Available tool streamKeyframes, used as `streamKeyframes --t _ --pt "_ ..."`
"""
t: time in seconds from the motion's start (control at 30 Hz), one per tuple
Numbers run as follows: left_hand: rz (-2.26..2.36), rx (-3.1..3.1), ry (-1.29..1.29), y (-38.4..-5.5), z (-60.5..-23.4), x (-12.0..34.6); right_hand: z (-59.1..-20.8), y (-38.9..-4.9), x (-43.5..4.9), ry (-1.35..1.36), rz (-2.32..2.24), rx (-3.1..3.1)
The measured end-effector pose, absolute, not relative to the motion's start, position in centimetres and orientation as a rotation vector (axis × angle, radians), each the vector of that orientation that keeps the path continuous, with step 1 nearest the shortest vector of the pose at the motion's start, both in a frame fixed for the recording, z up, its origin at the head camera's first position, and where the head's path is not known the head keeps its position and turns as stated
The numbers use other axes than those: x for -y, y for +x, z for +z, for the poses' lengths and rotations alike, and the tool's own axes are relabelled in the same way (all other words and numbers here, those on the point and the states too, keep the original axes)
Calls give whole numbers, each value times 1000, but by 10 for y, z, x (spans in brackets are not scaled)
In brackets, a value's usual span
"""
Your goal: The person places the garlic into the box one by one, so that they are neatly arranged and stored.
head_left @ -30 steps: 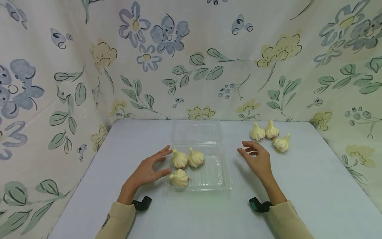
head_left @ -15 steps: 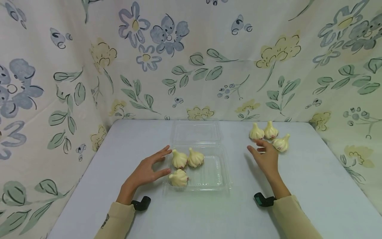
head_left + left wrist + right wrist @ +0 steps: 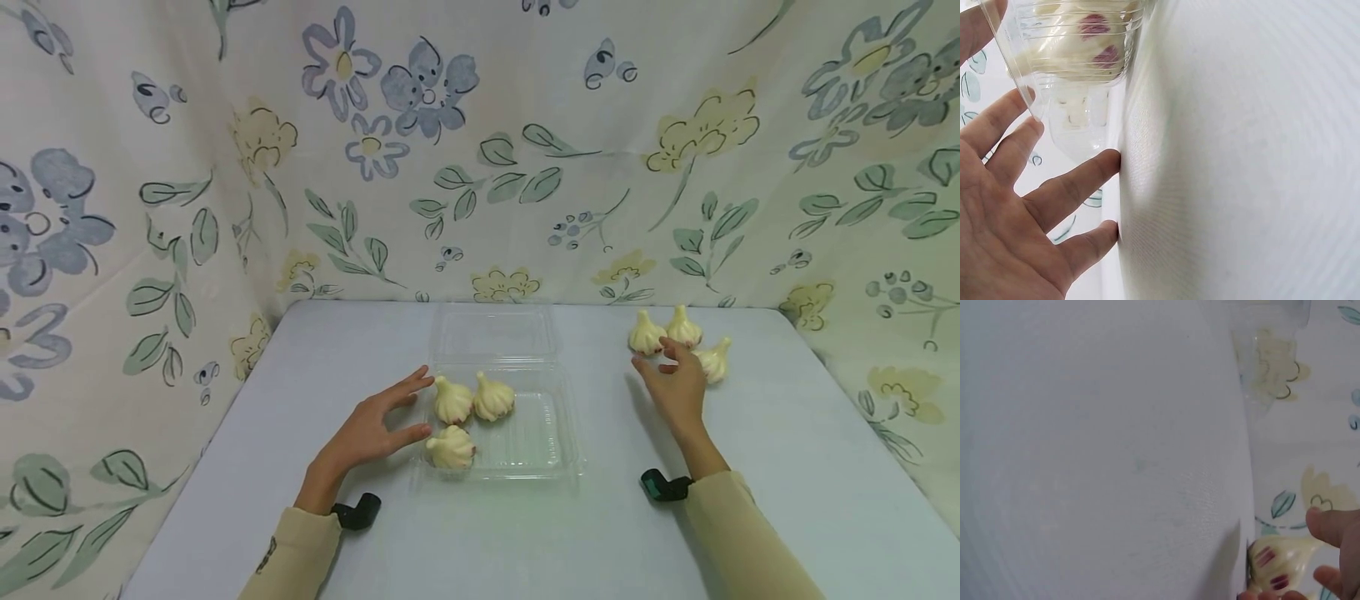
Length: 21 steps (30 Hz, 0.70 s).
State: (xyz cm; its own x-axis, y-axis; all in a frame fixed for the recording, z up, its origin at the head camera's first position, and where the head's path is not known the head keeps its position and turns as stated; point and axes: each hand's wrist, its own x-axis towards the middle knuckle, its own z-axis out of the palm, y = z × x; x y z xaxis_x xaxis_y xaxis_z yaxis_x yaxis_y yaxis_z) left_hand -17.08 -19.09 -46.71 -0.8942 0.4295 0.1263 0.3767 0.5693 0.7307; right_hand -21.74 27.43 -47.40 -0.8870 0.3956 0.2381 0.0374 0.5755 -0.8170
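Note:
A clear plastic clamshell box (image 3: 525,475) lies unfolded on the table with three garlic bulbs in its base. Two bulbs, one a garlic bulb (image 3: 494,398), stand towards the back, and another garlic bulb (image 3: 451,447) lies at the front left. My left hand (image 3: 378,425) spreads its fingers along the box's left side; in the left wrist view fingertips (image 3: 1034,128) touch the clear rim. At the back right my right hand (image 3: 678,392) reaches with parted thumb and fingers to a garlic bulb (image 3: 646,335). It partly covers another garlic bulb (image 3: 714,362); whether it touches any is unclear.
Behind those two stands a third garlic bulb (image 3: 683,327) near the table's back edge. The box's transparent lid (image 3: 492,333) lies flat behind the base. A flowered cloth (image 3: 480,167) hangs around the back and sides of the white table (image 3: 495,542).
My right hand has moved right and away from me, from beside the box to the garlic bulbs at the back right. The left hand stays where it was.

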Motion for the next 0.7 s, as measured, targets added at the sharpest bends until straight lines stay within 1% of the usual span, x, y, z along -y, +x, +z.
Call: streamKeyframes --t 0.33,0.7 --pt "1241 -2724 697 -171 -467 190 -470 -229 -288 -325 1234 2521" --pt "1242 -2717 682 -171 -467 191 -469 -239 -308 -308 1424 2615"
